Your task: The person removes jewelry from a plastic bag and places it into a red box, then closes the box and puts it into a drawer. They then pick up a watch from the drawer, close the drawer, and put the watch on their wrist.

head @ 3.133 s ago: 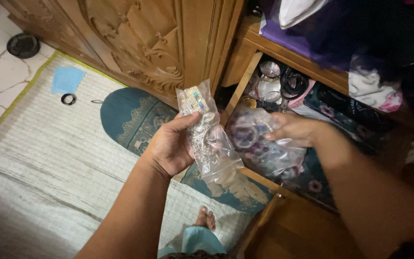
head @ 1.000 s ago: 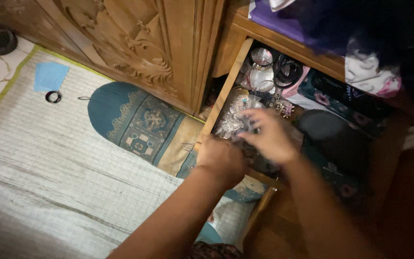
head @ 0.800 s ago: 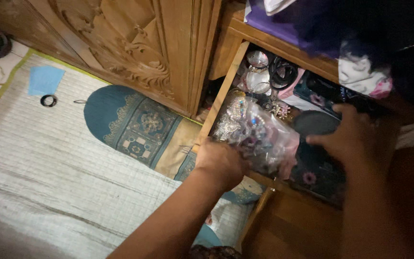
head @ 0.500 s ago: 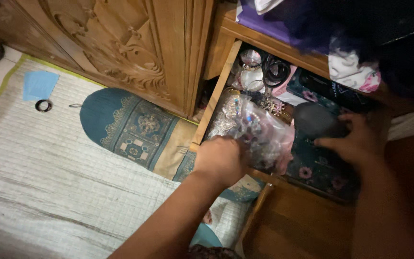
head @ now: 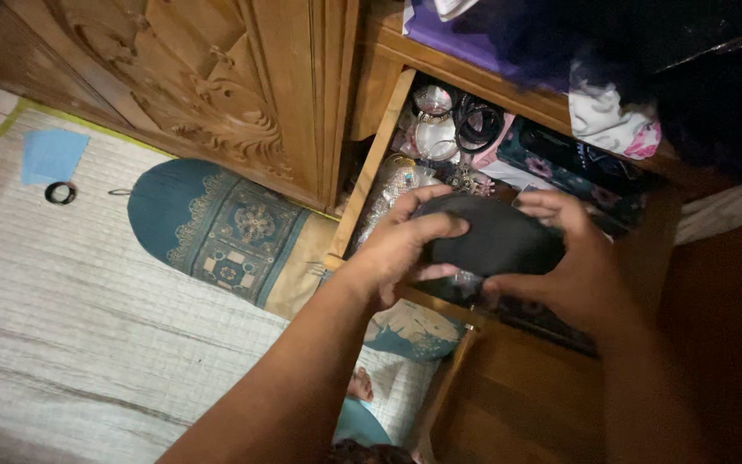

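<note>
Both my hands hold a dark oval pouch point(head: 495, 236) above the open wooden drawer point(head: 369, 176). My left hand point(head: 392, 249) grips its left end, thumb and fingers wrapped over the top. My right hand point(head: 573, 266) clasps its right end and underside. Beneath the pouch, clear plastic bags of jewellery point(head: 388, 191) lie in the drawer, mostly hidden by my hands. Further back in the drawer sit bangles and black rings point(head: 453, 125).
A carved wooden wardrobe door point(head: 216, 86) stands to the left. A teal patterned mat point(head: 216, 223) lies on a pale woven floor mat point(head: 70, 292), with a blue sheet point(head: 51, 155) and a black ring point(head: 60, 192). Folded clothes point(head: 611, 120) sit on the shelf above. My foot point(head: 356, 385) shows below.
My hands set the jewellery bags into the drawer. My right hand then reached right, took the dark pouch, and brought it to the middle, where my left hand joined it.
</note>
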